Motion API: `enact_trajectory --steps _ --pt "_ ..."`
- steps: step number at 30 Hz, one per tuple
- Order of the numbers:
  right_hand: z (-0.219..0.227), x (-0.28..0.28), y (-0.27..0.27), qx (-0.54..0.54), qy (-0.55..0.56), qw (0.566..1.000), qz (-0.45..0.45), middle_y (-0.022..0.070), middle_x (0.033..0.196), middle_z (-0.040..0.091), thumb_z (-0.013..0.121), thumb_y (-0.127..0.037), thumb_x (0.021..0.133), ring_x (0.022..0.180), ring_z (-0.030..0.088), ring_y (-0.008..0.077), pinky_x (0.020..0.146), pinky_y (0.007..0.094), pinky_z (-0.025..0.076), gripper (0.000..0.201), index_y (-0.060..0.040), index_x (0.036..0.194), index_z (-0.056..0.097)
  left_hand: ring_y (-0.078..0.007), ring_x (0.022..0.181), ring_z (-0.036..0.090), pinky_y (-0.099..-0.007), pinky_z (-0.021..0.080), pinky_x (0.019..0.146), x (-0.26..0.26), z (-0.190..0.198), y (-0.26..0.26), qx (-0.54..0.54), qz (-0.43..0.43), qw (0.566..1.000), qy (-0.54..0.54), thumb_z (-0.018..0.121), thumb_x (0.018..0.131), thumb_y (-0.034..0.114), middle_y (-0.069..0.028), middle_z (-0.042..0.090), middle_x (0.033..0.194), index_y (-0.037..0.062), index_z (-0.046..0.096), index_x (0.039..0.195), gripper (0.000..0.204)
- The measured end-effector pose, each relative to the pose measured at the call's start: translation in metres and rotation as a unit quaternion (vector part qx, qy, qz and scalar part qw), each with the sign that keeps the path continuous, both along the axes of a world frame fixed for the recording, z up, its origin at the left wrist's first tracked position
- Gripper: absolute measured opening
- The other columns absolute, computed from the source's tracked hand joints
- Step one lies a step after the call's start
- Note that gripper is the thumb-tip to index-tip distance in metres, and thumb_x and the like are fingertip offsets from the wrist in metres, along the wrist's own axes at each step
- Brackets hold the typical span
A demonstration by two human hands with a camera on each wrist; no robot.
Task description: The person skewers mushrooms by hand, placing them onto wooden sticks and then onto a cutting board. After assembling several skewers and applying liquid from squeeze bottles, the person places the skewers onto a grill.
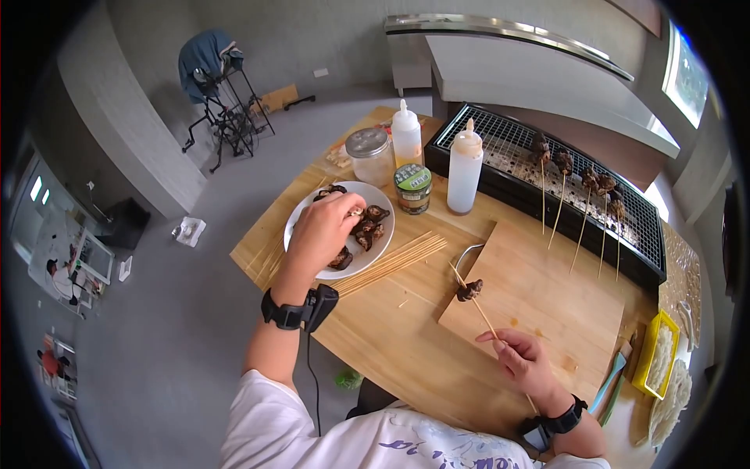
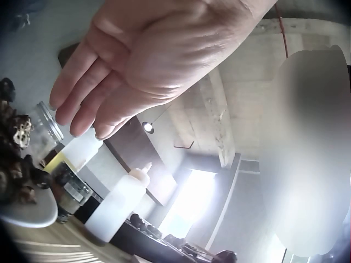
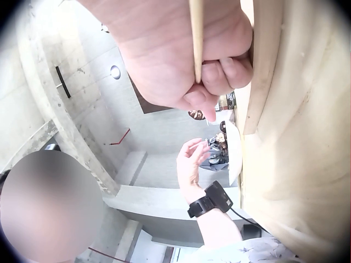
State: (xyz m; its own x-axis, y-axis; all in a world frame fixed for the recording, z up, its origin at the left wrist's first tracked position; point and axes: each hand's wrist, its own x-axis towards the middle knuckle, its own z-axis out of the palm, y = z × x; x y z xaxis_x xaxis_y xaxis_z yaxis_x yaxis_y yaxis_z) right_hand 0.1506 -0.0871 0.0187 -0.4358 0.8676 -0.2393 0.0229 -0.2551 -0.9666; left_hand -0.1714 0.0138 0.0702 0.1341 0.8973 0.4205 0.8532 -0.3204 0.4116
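Observation:
My left hand (image 1: 322,229) hovers over a white plate (image 1: 303,211) of dark brown shiitake mushrooms (image 1: 367,233). Its fingers point down at them, and in the left wrist view the fingers (image 2: 82,107) are fairly straight and hold nothing visible. A pale mushroom underside shows right by the fingertips in the head view. My right hand (image 1: 522,359) grips a bamboo skewer (image 1: 485,317) between thumb and fingers. One shiitake mushroom (image 1: 469,291) is threaded near the skewer's far end, above the left edge of a wooden cutting board (image 1: 547,289).
Loose bamboo skewers (image 1: 391,264) lie beside the plate. Behind stand a glass jar (image 1: 369,160), a green-lidded jar (image 1: 412,190) and squeeze bottles (image 1: 466,172). A black grill (image 1: 547,168) carries several mushroom skewers. At right sits a yellow basket (image 1: 647,352) with white food.

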Motion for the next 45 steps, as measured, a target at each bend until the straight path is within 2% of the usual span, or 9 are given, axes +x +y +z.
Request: enact_trajectory --steps 7,14,16,20,22,24,28,36,45 --pt "0.002 0.002 0.001 -0.006 -0.025 0.999 0.031 -0.0083 0.051 0.033 0.048 -0.020 0.092 0.045 0.029 0.0017 0.041 0.0196 0.022 0.023 -0.0052 0.105 0.060 -0.0306 0.090 0.055 -0.0370 0.044 0.075 -0.026 -0.020 0.022 -0.019 0.038 0.989 0.140 0.065 0.070 0.002 -0.0114 0.054 0.097 0.0071 0.053 0.108 0.040" --pt "0.003 0.003 0.001 -0.004 -0.040 0.998 0.045 -0.0075 0.051 0.033 0.047 -0.019 0.092 0.046 0.029 0.0023 0.042 0.0200 0.024 0.023 -0.0057 0.106 0.060 -0.0313 0.091 0.054 -0.0391 0.043 0.074 -0.021 -0.026 0.037 -0.039 0.027 0.980 0.196 0.066 0.070 0.004 -0.0112 0.053 0.096 0.0068 0.052 0.103 0.036" --pt "0.003 0.004 0.001 -0.007 -0.035 0.998 0.046 -0.0074 0.052 0.033 0.047 -0.018 0.092 0.046 0.029 0.0023 0.042 0.0200 0.024 0.023 -0.0058 0.106 0.060 -0.0317 0.087 0.054 -0.0384 0.044 0.072 -0.018 -0.021 0.031 -0.058 0.052 0.989 0.123 0.066 0.070 0.004 -0.0118 0.054 0.092 0.0060 0.052 0.099 0.032" --pt "0.004 0.003 0.001 -0.005 -0.030 0.998 0.057 -0.0073 0.052 0.032 0.046 -0.018 0.092 0.047 0.029 0.0027 0.043 0.0202 0.024 0.023 -0.0062 0.106 0.060 -0.0292 0.077 0.057 -0.0371 0.046 0.068 -0.013 -0.016 0.021 -0.003 0.044 0.994 0.100 0.064 0.071 0.003 -0.0122 0.056 0.086 0.0060 0.052 0.095 0.027" --pt "0.002 0.004 0.001 -0.004 -0.025 0.998 0.057 -0.0074 0.052 0.031 0.045 -0.018 0.092 0.047 0.028 0.0027 0.043 0.0203 0.024 0.023 -0.0064 0.106 0.060 -0.0223 0.067 0.057 -0.0317 0.046 0.063 -0.001 -0.010 0.010 -0.062 0.036 0.996 -0.053 0.064 0.072 0.003 -0.0100 0.056 0.078 0.0053 0.052 0.092 0.023" --pt "0.001 0.005 0.001 -0.001 -0.019 0.998 0.052 -0.0075 0.052 0.030 0.045 -0.018 0.093 0.047 0.027 0.0027 0.043 0.0204 0.023 0.023 -0.0066 0.106 0.060 -0.0108 0.060 0.054 -0.0245 0.046 0.058 0.012 -0.011 0.003 -0.063 0.003 0.990 -0.123 0.063 0.074 0.002 -0.0043 0.055 0.070 0.0033 0.053 0.092 0.020" --pt "-0.001 0.006 0.001 0.010 -0.019 0.998 0.057 -0.0080 0.054 0.030 0.045 -0.019 0.093 0.048 0.026 0.0025 0.044 0.0203 0.022 0.024 -0.0069 0.107 0.060 -0.0080 0.067 0.057 -0.0210 0.048 0.061 0.045 -0.020 -0.006 -0.183 -0.112 0.910 -0.354 0.058 0.079 -0.003 -0.0045 0.057 0.079 -0.0007 0.051 0.096 0.018" --pt "-0.004 0.007 0.000 0.024 -0.009 0.998 0.052 -0.0083 0.055 0.030 0.045 -0.021 0.093 0.050 0.027 0.0020 0.044 0.0201 0.023 0.023 -0.0087 0.106 0.060 -0.0121 0.073 0.059 -0.0242 0.051 0.066 0.078 -0.031 -0.001 -0.248 -0.201 0.841 -0.437 0.060 0.080 0.001 -0.0071 0.058 0.088 0.0002 0.048 0.102 0.025" --pt "-0.002 0.004 0.000 0.004 0.001 1.000 0.031 -0.0086 0.055 0.031 0.043 -0.020 0.093 0.049 0.027 0.0019 0.045 0.0195 0.024 0.025 -0.0065 0.107 0.059 -0.0091 0.074 0.058 -0.0234 0.051 0.067 0.083 -0.038 -0.007 -0.239 -0.206 0.834 -0.453 0.061 0.079 0.000 -0.0046 0.058 0.087 0.0013 0.049 0.101 0.025"
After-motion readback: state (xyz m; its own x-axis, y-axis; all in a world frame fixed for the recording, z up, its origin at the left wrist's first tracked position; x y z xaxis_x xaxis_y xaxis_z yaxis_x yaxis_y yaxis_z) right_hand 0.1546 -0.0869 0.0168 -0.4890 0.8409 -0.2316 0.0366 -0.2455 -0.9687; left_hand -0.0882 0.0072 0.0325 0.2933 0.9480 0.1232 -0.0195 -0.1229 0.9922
